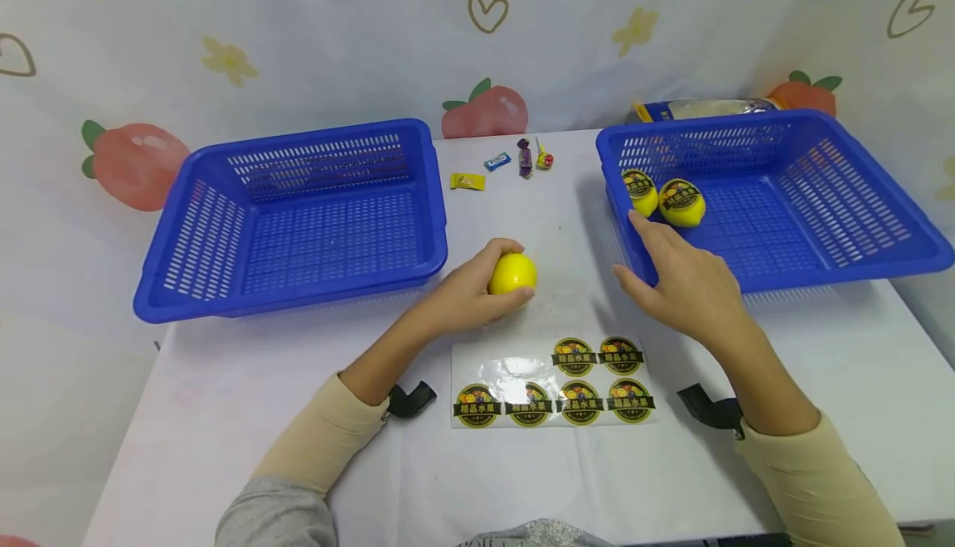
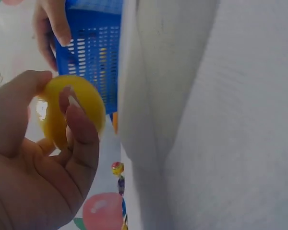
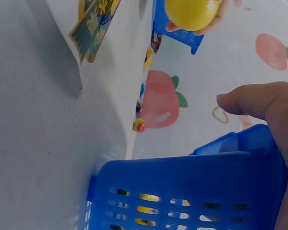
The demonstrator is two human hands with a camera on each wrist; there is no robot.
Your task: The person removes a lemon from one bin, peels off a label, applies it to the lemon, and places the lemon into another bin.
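Observation:
My left hand (image 1: pixel 473 290) grips a plain yellow lemon (image 1: pixel 513 272) between thumb and fingers, held around the middle of the table. The left wrist view shows the same lemon (image 2: pixel 86 91) pinched at the fingertips. My right hand (image 1: pixel 690 286) is over the near left corner of the right blue basket (image 1: pixel 850 271), its index finger extended and its thumb apart, holding nothing visible. Inside that basket lie two lemons, one (image 1: pixel 682 203) and another (image 1: pixel 639 192), each bearing a dark round label. A sheet of round black-and-gold stickers (image 1: pixel 578 402) lies in front of me.
Another blue basket (image 1: pixel 291 302) stands on the left, with nothing visible inside. Between the baskets, towards the back, lie a yellow candy (image 1: pixel 467 181), a blue one (image 1: pixel 496 162), a purple one (image 1: pixel 525 158) and a lollipop (image 1: pixel 545 159). Behind the right basket is a package (image 1: pixel 705 109).

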